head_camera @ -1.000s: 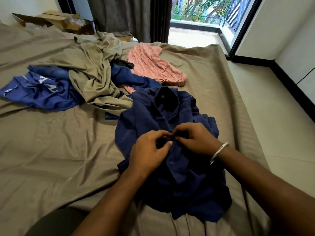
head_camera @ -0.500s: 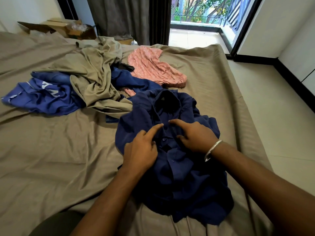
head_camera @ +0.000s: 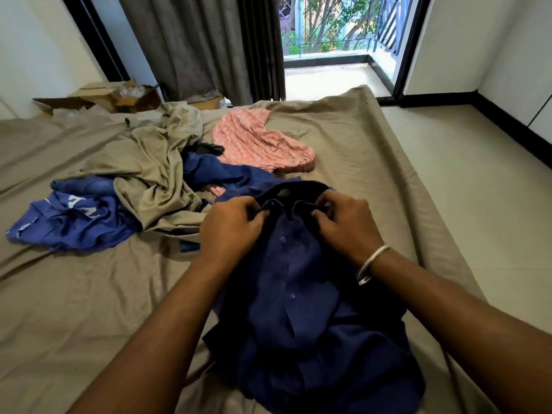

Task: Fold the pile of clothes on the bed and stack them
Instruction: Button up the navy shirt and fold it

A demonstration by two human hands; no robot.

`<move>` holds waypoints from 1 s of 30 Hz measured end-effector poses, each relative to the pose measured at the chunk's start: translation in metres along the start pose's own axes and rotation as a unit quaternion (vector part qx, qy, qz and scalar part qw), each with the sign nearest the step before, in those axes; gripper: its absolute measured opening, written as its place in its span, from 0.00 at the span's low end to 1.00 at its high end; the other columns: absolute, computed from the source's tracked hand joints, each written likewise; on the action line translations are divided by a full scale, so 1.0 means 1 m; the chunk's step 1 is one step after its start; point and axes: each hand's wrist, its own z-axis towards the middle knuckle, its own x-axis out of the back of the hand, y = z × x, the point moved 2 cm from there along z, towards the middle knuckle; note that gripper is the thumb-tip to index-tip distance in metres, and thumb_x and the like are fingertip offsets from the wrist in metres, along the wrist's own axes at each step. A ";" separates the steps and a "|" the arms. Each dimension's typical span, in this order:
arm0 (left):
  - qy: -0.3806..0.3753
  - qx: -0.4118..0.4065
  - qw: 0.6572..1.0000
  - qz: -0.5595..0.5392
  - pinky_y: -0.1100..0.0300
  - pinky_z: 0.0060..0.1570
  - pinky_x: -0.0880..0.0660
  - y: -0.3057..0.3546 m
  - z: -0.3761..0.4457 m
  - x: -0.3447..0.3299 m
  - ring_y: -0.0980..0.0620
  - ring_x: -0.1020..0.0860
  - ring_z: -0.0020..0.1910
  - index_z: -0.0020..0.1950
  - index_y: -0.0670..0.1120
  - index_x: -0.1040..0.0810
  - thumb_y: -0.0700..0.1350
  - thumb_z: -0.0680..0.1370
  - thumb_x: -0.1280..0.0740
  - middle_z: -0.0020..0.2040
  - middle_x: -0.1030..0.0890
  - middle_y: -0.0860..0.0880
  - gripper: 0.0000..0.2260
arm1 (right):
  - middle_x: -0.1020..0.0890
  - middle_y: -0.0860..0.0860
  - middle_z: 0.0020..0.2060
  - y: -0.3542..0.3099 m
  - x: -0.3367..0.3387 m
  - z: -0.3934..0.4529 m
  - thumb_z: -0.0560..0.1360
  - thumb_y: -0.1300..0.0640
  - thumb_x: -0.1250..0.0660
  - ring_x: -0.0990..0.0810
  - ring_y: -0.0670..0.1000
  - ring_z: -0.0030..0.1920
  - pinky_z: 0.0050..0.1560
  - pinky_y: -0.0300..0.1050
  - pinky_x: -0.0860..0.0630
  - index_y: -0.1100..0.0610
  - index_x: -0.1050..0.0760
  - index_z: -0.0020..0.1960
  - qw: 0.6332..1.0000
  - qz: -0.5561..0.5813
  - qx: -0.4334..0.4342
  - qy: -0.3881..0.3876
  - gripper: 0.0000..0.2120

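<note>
Both hands moved up from the button placket to the collar: left hand (head_camera: 231, 227) and right hand (head_camera: 343, 222) now each pinch a collar side of the navy shirt (head_camera: 292, 294), lying lower centre of frame on the bed (head_camera: 74, 309). Buttoning looks done; likely next is lifting to straighten. Unfolded pile sits upper left: olive garment (head_camera: 149, 174), blue printed shirt (head_camera: 74, 222), pink garment (head_camera: 260, 141). No stack started.

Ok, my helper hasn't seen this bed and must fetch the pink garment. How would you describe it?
Start at the bed with the tan sheet, and look to its far end near the open balcony door. The pink garment lies there, right of the crumpled pile; it is the only pink, small-patterned piece, its neighbours being blue or beige.
</note>
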 end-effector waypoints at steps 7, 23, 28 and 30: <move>-0.047 0.055 0.996 -0.045 0.50 0.51 0.22 0.006 0.024 -0.025 0.42 0.19 0.53 0.60 0.49 0.21 0.50 0.76 0.30 0.50 0.16 0.44 0.13 | 0.18 0.46 0.43 -0.005 -0.008 -0.001 0.75 0.60 0.31 0.19 0.44 0.45 0.52 0.40 0.23 0.54 0.24 0.60 0.992 0.114 -0.047 -0.002 0.14; -0.096 0.069 0.985 -0.127 0.55 0.51 0.23 -0.020 -0.051 -0.061 0.54 0.22 0.50 0.56 0.53 0.19 0.52 0.77 0.32 0.50 0.21 0.54 0.09 | 0.29 0.41 0.70 0.009 -0.036 -0.033 0.77 0.55 0.33 0.25 0.46 0.63 0.53 0.46 0.20 0.46 0.31 0.71 0.982 -0.038 0.149 -0.113 0.24; -0.083 0.026 0.983 -0.164 0.51 0.47 0.22 -0.025 -0.045 -0.073 0.55 0.20 0.49 0.53 0.55 0.19 0.52 0.78 0.34 0.49 0.18 0.55 0.07 | 0.38 0.37 0.74 0.003 -0.044 -0.028 0.78 0.56 0.34 0.26 0.48 0.57 0.54 0.43 0.23 0.38 0.43 0.76 0.959 -0.098 0.199 -0.178 0.32; -0.093 0.026 0.980 -0.174 0.50 0.45 0.22 -0.024 -0.045 -0.079 0.54 0.20 0.47 0.53 0.57 0.21 0.55 0.78 0.37 0.46 0.17 0.55 0.08 | 0.26 0.39 0.63 0.006 -0.042 -0.023 0.78 0.54 0.34 0.24 0.47 0.55 0.51 0.47 0.22 0.40 0.31 0.70 0.964 -0.054 0.191 -0.176 0.22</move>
